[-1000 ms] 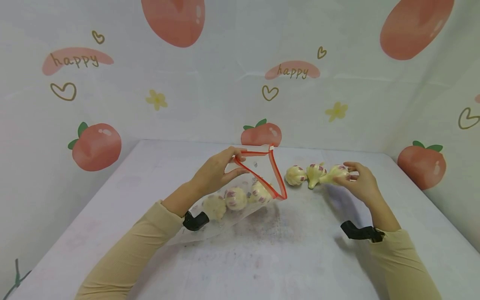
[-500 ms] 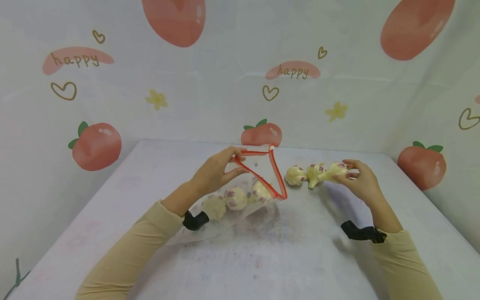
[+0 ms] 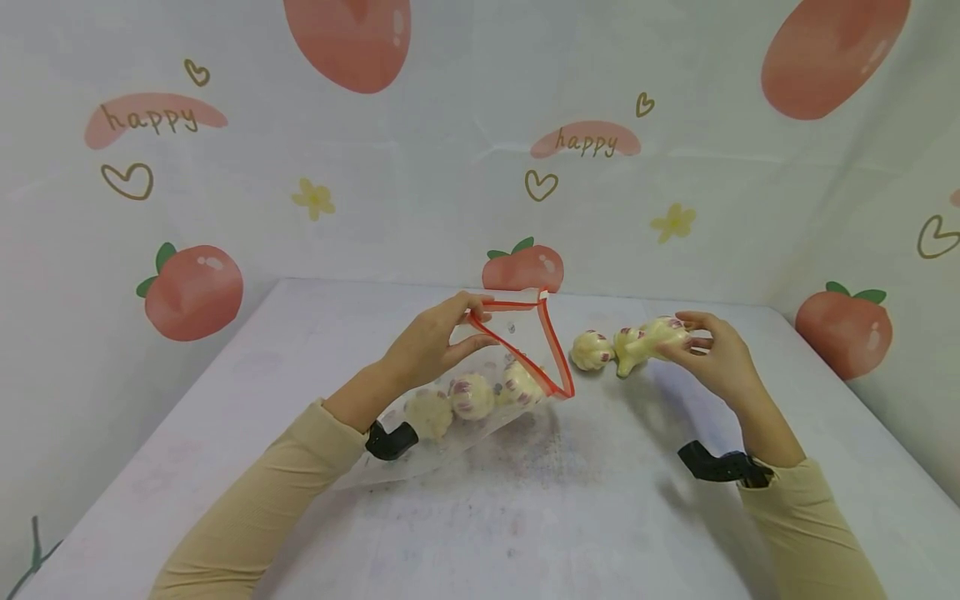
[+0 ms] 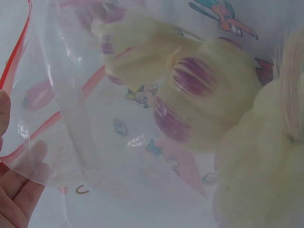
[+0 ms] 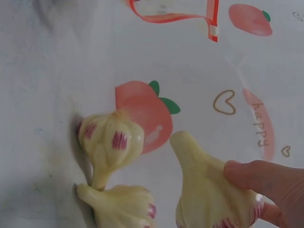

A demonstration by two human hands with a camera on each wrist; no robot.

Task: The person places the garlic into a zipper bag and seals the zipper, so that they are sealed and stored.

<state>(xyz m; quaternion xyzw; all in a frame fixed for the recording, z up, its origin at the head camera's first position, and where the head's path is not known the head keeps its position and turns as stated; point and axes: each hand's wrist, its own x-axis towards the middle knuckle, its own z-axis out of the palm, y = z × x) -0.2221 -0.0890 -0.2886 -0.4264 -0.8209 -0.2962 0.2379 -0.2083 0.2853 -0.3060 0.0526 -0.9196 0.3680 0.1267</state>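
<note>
My left hand pinches the red-edged mouth of a clear zip bag, which gapes toward the right. Inside the bag lie garlic bulbs: one deep in it, another in the middle and a third near the opening. In the left wrist view their purple-streaked skins show through printed plastic. My right hand holds a garlic bulb by its round end, thumb on its side, stem pointing left. In the right wrist view that bulb is raised above the table.
Two more garlic bulbs lie on the white table between the bag and my right hand, one on the left and one partly behind the held bulb. A white cloth backdrop with printed peaches rises behind the table's far edge.
My right hand has lifted the garlic bulb off the table and moved it slightly left and up. The left hand and the bag have stayed in place.
</note>
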